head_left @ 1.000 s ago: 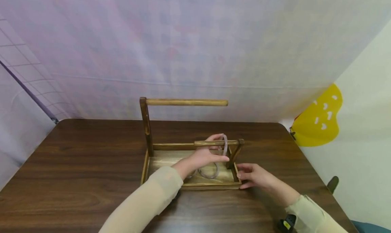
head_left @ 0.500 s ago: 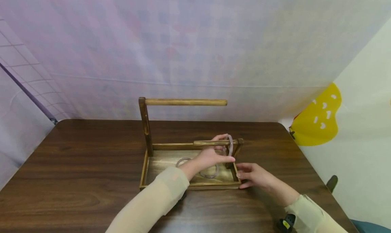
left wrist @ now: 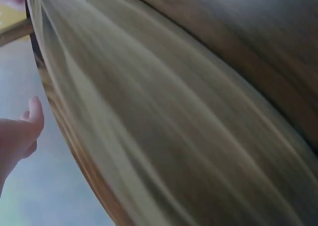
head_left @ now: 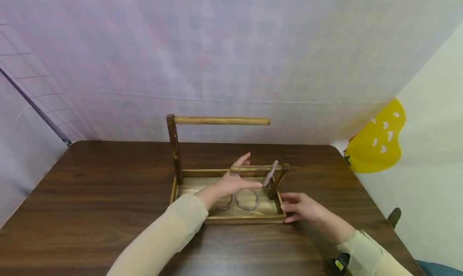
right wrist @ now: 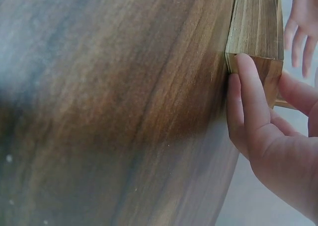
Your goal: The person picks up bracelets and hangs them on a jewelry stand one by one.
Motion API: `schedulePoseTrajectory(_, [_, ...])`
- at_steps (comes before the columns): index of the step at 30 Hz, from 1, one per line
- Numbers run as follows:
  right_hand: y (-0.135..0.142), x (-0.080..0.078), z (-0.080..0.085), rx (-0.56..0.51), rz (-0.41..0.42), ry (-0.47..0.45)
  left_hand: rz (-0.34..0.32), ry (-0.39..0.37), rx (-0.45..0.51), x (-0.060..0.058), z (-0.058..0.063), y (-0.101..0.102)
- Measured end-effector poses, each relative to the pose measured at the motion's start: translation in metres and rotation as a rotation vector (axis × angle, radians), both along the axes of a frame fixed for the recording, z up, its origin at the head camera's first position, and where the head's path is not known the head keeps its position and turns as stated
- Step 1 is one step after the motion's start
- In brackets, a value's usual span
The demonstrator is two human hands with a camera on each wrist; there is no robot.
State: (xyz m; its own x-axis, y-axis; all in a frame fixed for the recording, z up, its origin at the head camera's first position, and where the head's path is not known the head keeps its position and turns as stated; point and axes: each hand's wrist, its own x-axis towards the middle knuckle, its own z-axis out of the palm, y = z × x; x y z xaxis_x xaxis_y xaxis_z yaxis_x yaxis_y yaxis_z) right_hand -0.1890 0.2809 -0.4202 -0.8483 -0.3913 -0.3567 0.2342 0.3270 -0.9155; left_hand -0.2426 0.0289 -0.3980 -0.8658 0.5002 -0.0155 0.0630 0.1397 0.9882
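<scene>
A wooden jewelry stand (head_left: 246, 220) has a tray base, a tall bar (head_left: 222, 120) at the left and a short bar (head_left: 249, 168) at the right. A pale bangle (head_left: 270, 174) hangs tilted on the short bar near its post. Just left of it is my left hand (head_left: 230, 182), fingers apart and holding nothing; it also shows at the edge of the left wrist view (left wrist: 20, 136). Two more bangles lie in the tray, one (head_left: 247, 210) beside the other (head_left: 225, 208), partly behind my arm. My right hand (head_left: 305, 209) holds the tray's right end, fingers and thumb around its corner (right wrist: 256, 57).
The stand sits on a dark wood table (head_left: 90, 195). A pale curtain (head_left: 217, 58) hangs behind the table, and a yellow shape (head_left: 376, 141) is on the wall at right. A black device (head_left: 339, 264) is by my right sleeve.
My left hand first carried the bangle right along the short bar, then let go and drew back left. The bangle now hangs there, tilted. My right hand has stayed at the tray's end.
</scene>
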Motion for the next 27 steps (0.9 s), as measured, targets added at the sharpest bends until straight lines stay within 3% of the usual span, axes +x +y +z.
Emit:
schedulePoseTrajectory(5, [0.000, 0.000, 0.000, 0.004, -0.002, 0.003, -0.001, -0.008, -0.054, -0.002, 0.004, -0.023])
schedulePoseTrajectory(14, [0.001, -0.002, -0.001, 0.004, 0.008, 0.012, -0.004, 0.060, -0.234, -0.004, -0.001, -0.049])
schedulePoseTrajectory(23, [0.000, -0.002, 0.000, 0.018, -0.008, -0.006, -0.094, 0.187, -0.437, 0.001, -0.008, -0.062])
schedulePoseTrajectory(27, [0.000, -0.002, 0.000, 0.022, -0.006, -0.009, -0.120, 0.260, -0.588, 0.004, -0.013, -0.067])
